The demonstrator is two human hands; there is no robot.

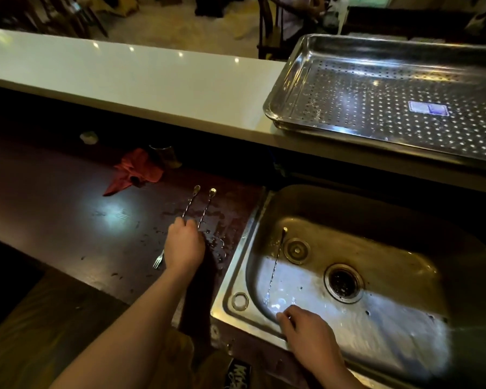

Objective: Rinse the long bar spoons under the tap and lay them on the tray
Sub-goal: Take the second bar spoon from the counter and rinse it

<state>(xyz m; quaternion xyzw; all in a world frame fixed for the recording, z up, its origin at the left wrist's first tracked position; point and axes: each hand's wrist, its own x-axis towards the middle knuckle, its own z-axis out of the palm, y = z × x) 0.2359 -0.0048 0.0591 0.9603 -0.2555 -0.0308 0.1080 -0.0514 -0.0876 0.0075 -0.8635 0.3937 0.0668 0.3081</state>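
Observation:
Two long twisted bar spoons (190, 203) lie side by side on the wet dark counter, bowls pointing away from me. My left hand (184, 245) covers their middles with fingers curled round the shafts; a forked end (157, 261) sticks out below the hand. A third bar spoon (277, 262) lies in the steel sink (236, 265). Just short of that spoon's near end, my right hand (306, 329) rests low in the basin, fingers loosely bent and holding nothing. The perforated steel tray (281, 88) sits on the white upper counter at the right, with no spoons in it. No tap shows.
A crumpled red cloth (135, 171) and a glass (166, 155) sit at the back of the dark counter. The sink has a drain (344, 282) and a smaller round fitting (296, 250). The white bar top (124, 80) runs across, above the work counter.

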